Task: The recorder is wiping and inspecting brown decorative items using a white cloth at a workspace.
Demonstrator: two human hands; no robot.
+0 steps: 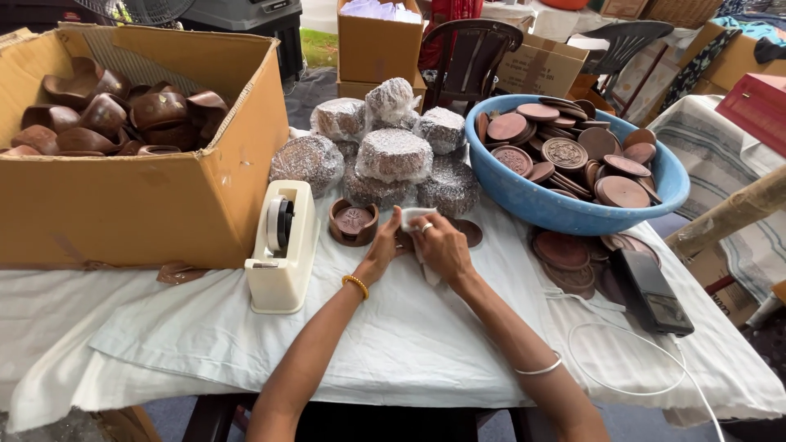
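My left hand (381, 250) and my right hand (440, 245) meet at the middle of the table, close together over a brown wooden disc (468, 232) that they mostly hide. My right hand, with a ring on one finger, grips a white cloth (412, 216) pressed on the disc. My left hand steadies the disc at its left edge. Just left of my hands stands a round brown wooden holder (353, 222) with a carved disc inside. Behind it lies a heap of foam-wrapped round bundles (395, 154).
A cream tape dispenser (282, 245) stands at left. A cardboard box (139, 196) of brown wooden bowls fills the left side. A blue basin (573, 209) holds several carved discs; more discs (565, 258) lie below it beside a black device (652, 290) and white cable. Chairs and boxes stand behind.
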